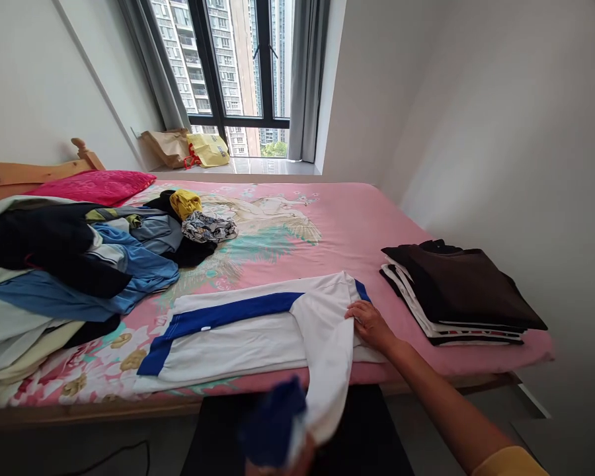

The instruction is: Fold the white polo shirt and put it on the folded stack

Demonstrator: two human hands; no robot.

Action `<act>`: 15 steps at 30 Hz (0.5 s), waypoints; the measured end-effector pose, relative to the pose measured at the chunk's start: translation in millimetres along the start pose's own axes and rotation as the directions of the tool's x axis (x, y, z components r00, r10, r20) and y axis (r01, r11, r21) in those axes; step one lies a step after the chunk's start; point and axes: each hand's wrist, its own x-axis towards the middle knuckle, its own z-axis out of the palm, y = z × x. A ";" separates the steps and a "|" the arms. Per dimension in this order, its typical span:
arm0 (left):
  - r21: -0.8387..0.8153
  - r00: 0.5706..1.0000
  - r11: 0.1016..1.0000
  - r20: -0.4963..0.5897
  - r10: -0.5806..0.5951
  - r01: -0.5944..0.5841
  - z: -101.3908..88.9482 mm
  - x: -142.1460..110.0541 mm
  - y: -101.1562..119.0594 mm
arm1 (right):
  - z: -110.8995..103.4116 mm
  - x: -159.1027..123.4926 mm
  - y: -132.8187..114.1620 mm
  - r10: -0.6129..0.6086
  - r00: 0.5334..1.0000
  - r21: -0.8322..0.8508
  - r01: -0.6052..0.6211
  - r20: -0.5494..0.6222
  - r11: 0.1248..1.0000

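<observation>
Window daylight, blurred lower foreground.

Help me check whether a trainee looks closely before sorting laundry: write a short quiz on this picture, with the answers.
1. Multiple choice. Where does the folded stack lie?
A) On the pillow
B) On the bed, to the right of the white-and-blue garment
C) On the floor

2. True or false: the right hand is touching the white-and-blue garment.

3. Fill in the missing word: next to the yellow bag on the windowsill is a ____ bag.

Key: 1. B; 2. true; 3. brown
</observation>
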 end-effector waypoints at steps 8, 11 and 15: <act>-0.095 0.858 0.963 -0.438 -0.270 0.254 -82.9 44.4 -7.1 | 26.9 -15.9 9.7 0.099 0.995 -0.107 -0.099 -0.014 0.989; 0.081 0.870 0.981 -0.478 -0.118 0.177 -113.3 35.8 -25.3 | 33.9 -21.5 14.9 0.071 0.996 -0.139 -0.079 -0.063 0.987; 0.476 0.893 0.879 -0.403 0.201 0.016 -142.6 46.1 -22.6 | 39.1 -26.3 19.1 0.043 0.993 -0.169 -0.062 -0.113 0.984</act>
